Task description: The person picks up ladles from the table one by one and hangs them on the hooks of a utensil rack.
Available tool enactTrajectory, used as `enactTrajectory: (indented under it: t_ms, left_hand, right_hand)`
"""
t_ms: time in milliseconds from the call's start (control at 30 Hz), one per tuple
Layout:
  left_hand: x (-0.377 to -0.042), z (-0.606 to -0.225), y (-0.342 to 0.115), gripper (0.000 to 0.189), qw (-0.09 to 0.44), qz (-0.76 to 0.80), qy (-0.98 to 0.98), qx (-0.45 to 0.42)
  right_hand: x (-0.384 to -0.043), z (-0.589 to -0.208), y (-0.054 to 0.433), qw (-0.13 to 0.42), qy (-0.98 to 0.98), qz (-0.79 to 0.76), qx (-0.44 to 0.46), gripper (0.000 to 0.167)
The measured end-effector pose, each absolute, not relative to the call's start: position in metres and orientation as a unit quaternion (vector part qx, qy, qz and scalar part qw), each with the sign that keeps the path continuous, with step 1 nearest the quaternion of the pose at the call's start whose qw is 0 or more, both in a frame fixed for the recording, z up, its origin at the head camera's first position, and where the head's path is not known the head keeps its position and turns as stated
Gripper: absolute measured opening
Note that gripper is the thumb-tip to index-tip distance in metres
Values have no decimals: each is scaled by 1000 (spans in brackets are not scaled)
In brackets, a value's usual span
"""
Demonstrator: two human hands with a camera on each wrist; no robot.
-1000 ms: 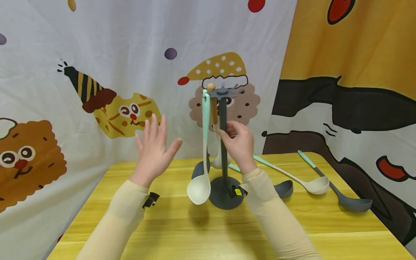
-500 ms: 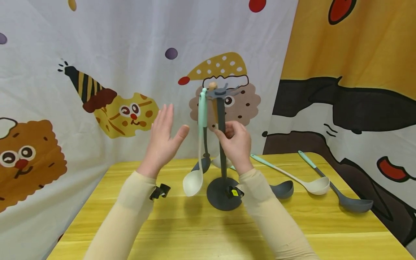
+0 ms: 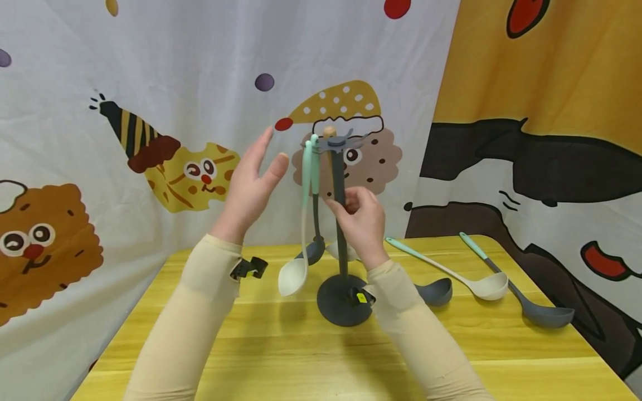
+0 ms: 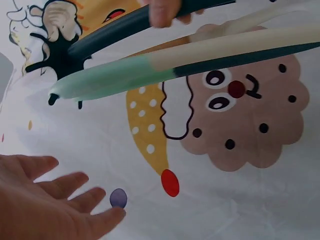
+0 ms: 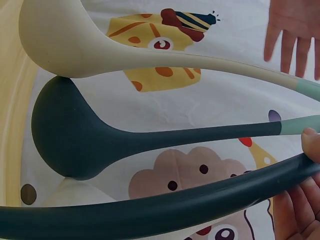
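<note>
My right hand point(image 3: 362, 225) pinches the upright pole of a dark grey utensil stand point(image 3: 341, 312) about halfway up; its thumb and fingers also show on the pole in the right wrist view. From the stand's top hooks hangs a cream ladle point(image 3: 293, 277) with a mint handle. Just behind it hangs a dark ladle point(image 5: 70, 130), also mint-handled. A utensil with a wooden handle point(image 3: 329, 132) hangs at the back, mostly hidden by the pole. Left of the hanging ladles, my left hand point(image 3: 251, 189) is raised with straight fingers and thumb apart, touching nothing.
On the right of the wooden table point(image 3: 281, 362) lie a cream ladle point(image 3: 489, 287), a long dark ladle point(image 3: 549, 316) with a mint handle, and a dark ladle bowl point(image 3: 435, 292) partly behind my right sleeve. A cartoon-printed curtain point(image 3: 200, 67) hangs behind the table.
The stand has turned a little, with the hanging cream ladle shifting left and back and the dark one coming out from behind it. My left hand has risen and moved right. My right hand keeps its grip.
</note>
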State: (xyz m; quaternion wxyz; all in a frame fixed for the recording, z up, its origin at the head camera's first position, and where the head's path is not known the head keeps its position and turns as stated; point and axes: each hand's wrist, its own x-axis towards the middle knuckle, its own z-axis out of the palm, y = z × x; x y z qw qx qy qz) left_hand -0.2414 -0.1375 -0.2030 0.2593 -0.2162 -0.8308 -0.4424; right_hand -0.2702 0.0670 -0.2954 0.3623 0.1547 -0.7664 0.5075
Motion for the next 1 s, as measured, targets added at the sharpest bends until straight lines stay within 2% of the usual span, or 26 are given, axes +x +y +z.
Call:
enactTrajectory:
  t_ms: [433, 700, 1000]
  left_hand:
    - [-256, -189, -135, 90, 204, -508, -795, -260]
    - [-268, -187, -134, 64, 178, -536, -765, -309]
    - [-281, -187, -128, 58, 151, -561, -752, -311]
  right_hand:
    - [-269, -296, 69, 342, -764, 524, 157, 24]
    - [-270, -298, 72, 329, -756, 539, 171, 24]
    - [-272, -302, 79, 316, -748, 545, 209, 25]
